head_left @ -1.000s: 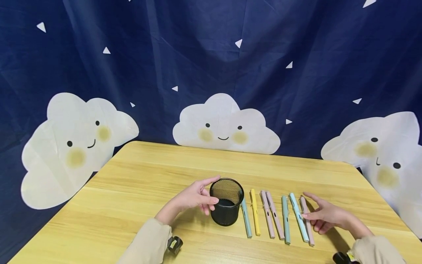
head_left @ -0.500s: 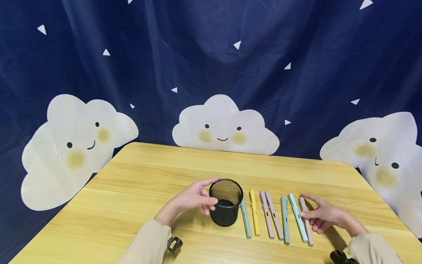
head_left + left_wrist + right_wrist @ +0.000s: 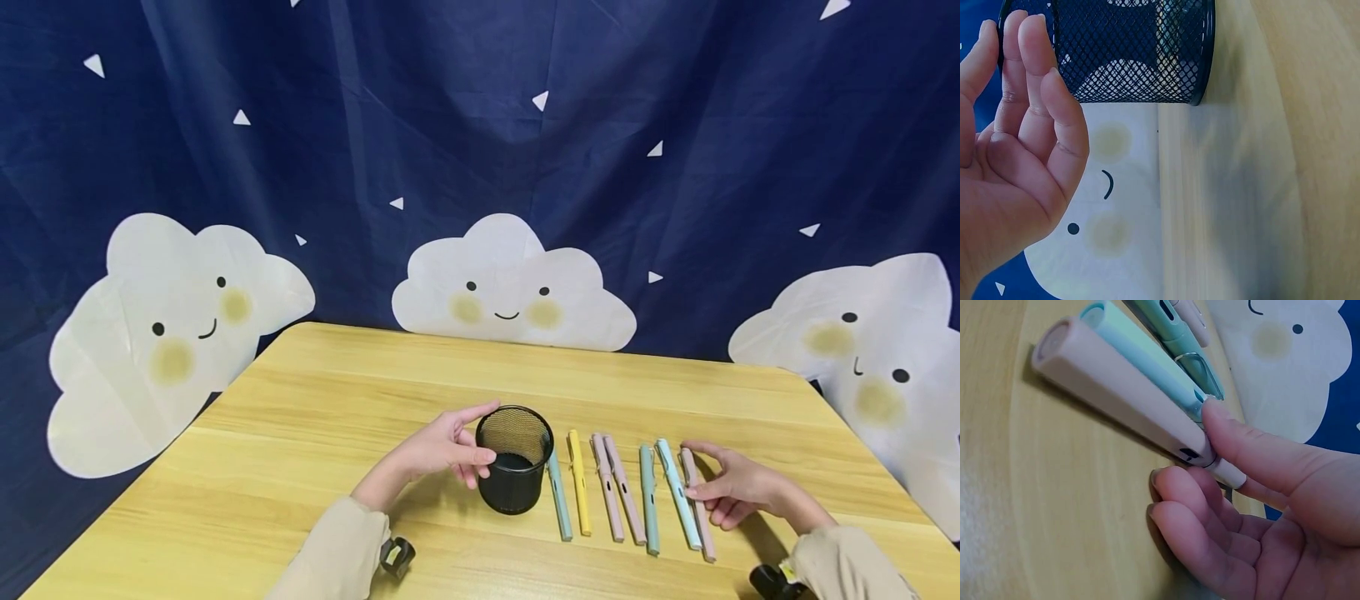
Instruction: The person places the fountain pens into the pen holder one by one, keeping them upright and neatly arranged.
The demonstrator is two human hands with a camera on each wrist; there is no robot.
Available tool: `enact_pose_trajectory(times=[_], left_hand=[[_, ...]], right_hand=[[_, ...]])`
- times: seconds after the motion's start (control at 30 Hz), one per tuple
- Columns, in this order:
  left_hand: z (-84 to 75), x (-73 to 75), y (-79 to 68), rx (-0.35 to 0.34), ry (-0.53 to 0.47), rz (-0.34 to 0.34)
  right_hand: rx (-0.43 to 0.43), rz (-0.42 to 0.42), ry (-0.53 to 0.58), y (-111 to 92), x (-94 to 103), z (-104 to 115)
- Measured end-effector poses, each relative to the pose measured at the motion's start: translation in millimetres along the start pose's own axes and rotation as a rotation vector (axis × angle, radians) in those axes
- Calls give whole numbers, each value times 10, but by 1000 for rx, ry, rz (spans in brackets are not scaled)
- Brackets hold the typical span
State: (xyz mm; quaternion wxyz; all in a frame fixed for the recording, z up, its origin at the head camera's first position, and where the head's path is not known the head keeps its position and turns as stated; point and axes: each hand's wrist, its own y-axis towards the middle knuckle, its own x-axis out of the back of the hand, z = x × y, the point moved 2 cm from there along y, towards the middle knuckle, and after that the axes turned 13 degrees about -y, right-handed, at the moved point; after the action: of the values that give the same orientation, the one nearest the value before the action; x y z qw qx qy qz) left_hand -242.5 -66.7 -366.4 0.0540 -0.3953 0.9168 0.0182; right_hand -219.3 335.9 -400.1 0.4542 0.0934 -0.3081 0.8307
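Note:
My left hand (image 3: 442, 448) holds the black mesh pen holder (image 3: 510, 492) by its left side, thumb at the near rim and index finger along the far rim. In the left wrist view the other fingers lie loosely beside the mesh wall (image 3: 1129, 81). On the right, my right hand (image 3: 750, 487) pinches the rightmost pink pen (image 3: 702, 523); its thumb presses near the cap in the right wrist view, with fingers partly hidden behind the pen. A light blue pen (image 3: 678, 493) lies right against that pink pen.
Between the holder and the right hand, several pens lie in a row: a teal pen (image 3: 559, 500), a yellow pen (image 3: 580, 487), two pink pens (image 3: 609, 492) and a green pen (image 3: 649, 504). The wooden table (image 3: 337, 375) ends at a dark blue cloud-patterned curtain (image 3: 480, 108).
The right hand has shifted very slightly left around the pink pen, whose near end has moved a little. The left hand and the pen holder stay in place.

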Motion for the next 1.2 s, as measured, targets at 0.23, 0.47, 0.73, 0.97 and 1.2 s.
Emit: enact_pose_trajectory(times=[0.23, 0.47, 0.73, 0.97, 1.2], left_hand=[[-12, -7, -9, 2, 8, -1], [-23, -13, -15, 8, 9, -5], [-24, -17, -8, 4, 21, -3], [-22, -12, -4, 9, 25, -5], [-5, 2, -11, 19, -4, 6]], right_hand=[[7, -9, 12, 2, 0, -14], [3, -17, 3, 4, -2, -12], [16, 14, 47, -10, -4, -18], [31, 13, 72, -32, 3, -36], [47, 10, 56, -71, 32, -49]])
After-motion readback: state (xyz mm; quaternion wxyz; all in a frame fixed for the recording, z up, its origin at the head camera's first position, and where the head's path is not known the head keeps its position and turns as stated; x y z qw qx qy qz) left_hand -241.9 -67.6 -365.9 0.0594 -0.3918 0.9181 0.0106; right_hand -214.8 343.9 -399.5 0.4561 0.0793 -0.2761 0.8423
